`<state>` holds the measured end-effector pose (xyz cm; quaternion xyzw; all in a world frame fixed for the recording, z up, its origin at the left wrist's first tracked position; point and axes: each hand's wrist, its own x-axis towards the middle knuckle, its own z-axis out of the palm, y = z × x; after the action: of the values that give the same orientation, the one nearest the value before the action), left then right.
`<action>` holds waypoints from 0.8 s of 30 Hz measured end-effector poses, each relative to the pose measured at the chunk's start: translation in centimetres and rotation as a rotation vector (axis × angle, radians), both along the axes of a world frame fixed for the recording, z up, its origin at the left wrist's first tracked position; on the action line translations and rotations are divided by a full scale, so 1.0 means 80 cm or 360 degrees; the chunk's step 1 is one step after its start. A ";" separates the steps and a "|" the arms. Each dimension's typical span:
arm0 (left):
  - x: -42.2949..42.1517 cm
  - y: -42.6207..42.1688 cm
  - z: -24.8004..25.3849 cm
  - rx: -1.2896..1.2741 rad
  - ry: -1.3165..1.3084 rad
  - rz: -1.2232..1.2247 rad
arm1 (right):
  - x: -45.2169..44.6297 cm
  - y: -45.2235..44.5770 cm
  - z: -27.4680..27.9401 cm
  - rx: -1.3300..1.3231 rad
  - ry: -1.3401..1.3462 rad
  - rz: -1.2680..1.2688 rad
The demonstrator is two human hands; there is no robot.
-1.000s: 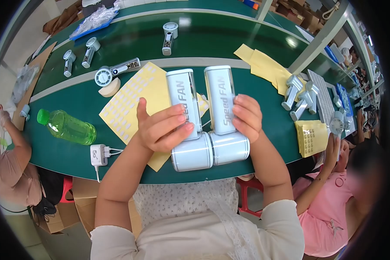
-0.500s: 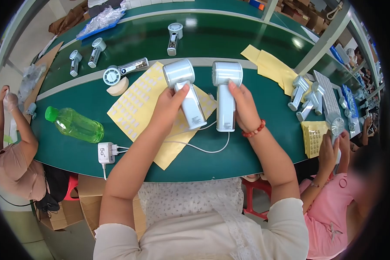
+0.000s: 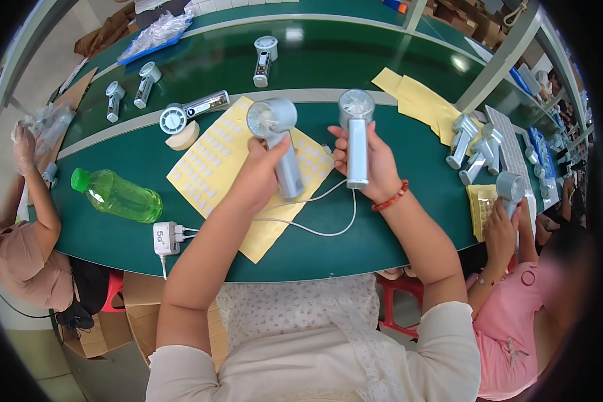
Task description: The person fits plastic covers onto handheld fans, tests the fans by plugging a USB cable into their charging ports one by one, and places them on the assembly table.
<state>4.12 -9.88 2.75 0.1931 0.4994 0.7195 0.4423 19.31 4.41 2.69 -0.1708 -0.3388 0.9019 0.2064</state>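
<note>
In my left hand (image 3: 264, 167) is a pale blue handheld fan (image 3: 289, 173), its round head tilted up and left, fingers wrapped round the handle. My right hand (image 3: 375, 157) grips a second handheld fan (image 3: 358, 151) by its handle; this one stands upright with the narrow side of the handle facing me. Below the left fan lies a yellow sticker sheet (image 3: 208, 164) with rows of small pale labels. A white cable (image 3: 321, 234) loops across the table beneath both hands, running from the white charger (image 3: 166, 238) on the left.
A green bottle (image 3: 120, 195) lies on the left. Another fan (image 3: 194, 110) lies behind the sheet by a tape roll (image 3: 183, 136); several more stand farther back and at right. Co-workers sit on both sides, the right one holding a fan (image 3: 510, 187).
Both fans have been turned in my hands, so their head openings now show. My right fingers have spread out beside the handle. The right co-worker's fan has turned and shifted up slightly.
</note>
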 end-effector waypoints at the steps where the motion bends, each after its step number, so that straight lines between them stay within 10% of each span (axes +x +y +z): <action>1: 0.003 0.001 0.000 -0.0105 0.0282 0.0106 | 0.001 0.006 -0.004 -0.0024 0.0113 0.0066; 8: 0.010 0.005 -0.005 0.0126 0.0860 0.0399 | 0.012 0.013 0.013 0.0095 0.0273 0.0161; 15: -0.010 -0.009 0.005 0.0701 -0.0140 -0.0504 | 0.006 0.009 0.000 0.1639 -0.0352 -0.0405; 19: -0.004 -0.020 0.011 0.0749 0.0097 -0.0494 | 0.003 -0.031 0.028 0.2142 -0.0966 -0.0159; 24: 0.014 -0.025 0.018 0.0866 0.0288 -0.0242 | -0.001 -0.034 0.018 0.3223 -0.0722 -0.0567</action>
<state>5.26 -11.85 4.19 0.4048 0.3095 0.7717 0.3806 19.23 1.67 4.13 -0.1308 -0.9349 0.1011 0.3141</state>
